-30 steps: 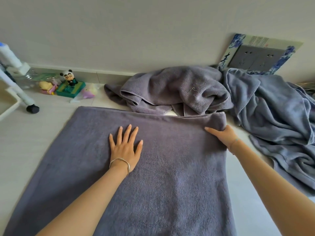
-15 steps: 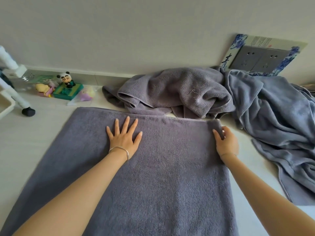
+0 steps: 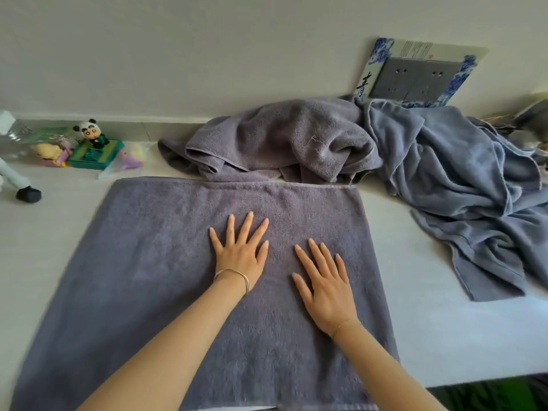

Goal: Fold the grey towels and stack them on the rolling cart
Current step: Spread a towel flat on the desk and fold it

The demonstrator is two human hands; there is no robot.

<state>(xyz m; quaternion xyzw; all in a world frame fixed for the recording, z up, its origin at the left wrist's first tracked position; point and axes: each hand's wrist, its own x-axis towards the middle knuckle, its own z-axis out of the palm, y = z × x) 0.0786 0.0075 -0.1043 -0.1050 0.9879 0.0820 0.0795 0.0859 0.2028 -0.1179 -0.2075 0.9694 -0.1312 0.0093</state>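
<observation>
From the head camera, you have three grey towels in front of you. One, the spread towel (image 3: 166,277), lies flat on the white worktop (image 3: 444,321) and runs from the far edge near the wall down to the bottom of the frame. Two more sit unfolded behind it: the crumpled towel (image 3: 284,137) bunched against the wall, its front edge touching the far edge of the spread one, and the bluish towel (image 3: 468,188) draped loosely to the right, overlapping the crumpled one at its left side.

Both of your hands rest palm-down on the spread towel, side by side near its middle. Your left hand (image 3: 240,250) lies flat with its five fingers fanned apart, gripping nothing, and carries one silver bangle (image 3: 234,275) on the wrist. Your right hand (image 3: 326,286) lies just as flat, fingers straight and slightly spread, nothing held (one thin bracelet shows at that wrist).

At the far left of the worktop you have a small cluster of toys: one panda figure (image 3: 90,133) standing on one green box (image 3: 96,155), with a few pastel pieces beside it, too blurred to count. One white leg with a black foot (image 3: 28,194) stands at the left edge. On the wall sits one grey socket panel (image 3: 418,80) in a blue-and-white patterned surround.
</observation>
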